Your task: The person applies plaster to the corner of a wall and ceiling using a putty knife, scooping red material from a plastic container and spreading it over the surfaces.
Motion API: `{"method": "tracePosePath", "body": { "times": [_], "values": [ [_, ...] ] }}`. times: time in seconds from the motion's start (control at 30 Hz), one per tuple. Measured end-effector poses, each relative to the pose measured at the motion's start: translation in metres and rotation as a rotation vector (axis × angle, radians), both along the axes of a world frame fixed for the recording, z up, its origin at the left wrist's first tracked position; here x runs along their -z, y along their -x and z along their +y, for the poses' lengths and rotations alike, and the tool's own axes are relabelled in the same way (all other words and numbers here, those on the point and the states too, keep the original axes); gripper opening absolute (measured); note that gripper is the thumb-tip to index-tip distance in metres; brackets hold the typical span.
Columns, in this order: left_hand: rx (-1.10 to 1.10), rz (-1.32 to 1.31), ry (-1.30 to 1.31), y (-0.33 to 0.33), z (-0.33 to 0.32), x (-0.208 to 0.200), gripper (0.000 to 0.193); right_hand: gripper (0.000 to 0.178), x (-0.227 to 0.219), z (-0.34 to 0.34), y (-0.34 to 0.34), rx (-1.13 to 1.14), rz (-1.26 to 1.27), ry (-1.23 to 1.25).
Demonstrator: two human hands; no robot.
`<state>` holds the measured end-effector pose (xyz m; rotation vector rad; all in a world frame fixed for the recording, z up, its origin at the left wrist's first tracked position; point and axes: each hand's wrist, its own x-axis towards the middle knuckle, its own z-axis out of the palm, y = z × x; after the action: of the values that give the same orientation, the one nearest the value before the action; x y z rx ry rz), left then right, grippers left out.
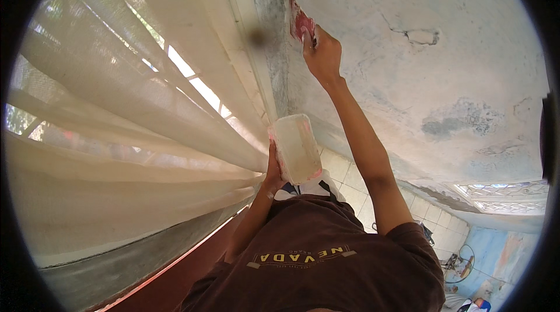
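Observation:
My right hand (322,54) is raised at the end of a stretched arm, its fingers closed round a red scraper (301,23). The scraper's flat blade lies against the patchy white wall (373,67), close to the grey corner strip (276,38). In front of my body, my left hand (274,166) grips the side of a rectangular plastic tub (296,151). Whitish and pink smears coat the tub's rim, and a pale layer covers its inside. Part of the left hand's fingers is hidden behind the tub.
A cream curtain (134,131) hangs over a window on the left, reaching near my left arm. The wall shows a crack (421,36) and a grey worn patch (461,119). Below are pale floor tiles (353,186). At lower right stands a round fan-like object (461,264).

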<state>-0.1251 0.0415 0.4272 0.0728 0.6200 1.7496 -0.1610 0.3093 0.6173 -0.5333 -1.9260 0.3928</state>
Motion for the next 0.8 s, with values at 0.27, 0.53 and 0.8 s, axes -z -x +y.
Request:
{"method": "tracePosePath", "body": {
  "times": [0.27, 0.53, 0.8],
  "values": [
    [0.080, -0.071, -0.044, 0.007, -0.005, -0.015, 0.086, 0.016, -0.015, 0.001, 0.026, 0.023, 0.116, -0.068],
    [0.094, -0.042, -0.025, 0.010, 0.005, -0.032, 0.085, 0.014, -0.014, 0.005, 0.030, 0.026, 0.043, -0.044],
    [0.080, -0.062, -0.092, 0.014, 0.011, -0.026, 0.087, 0.011, -0.015, 0.004, 0.038, 0.011, 0.083, -0.094]
  ]
}}
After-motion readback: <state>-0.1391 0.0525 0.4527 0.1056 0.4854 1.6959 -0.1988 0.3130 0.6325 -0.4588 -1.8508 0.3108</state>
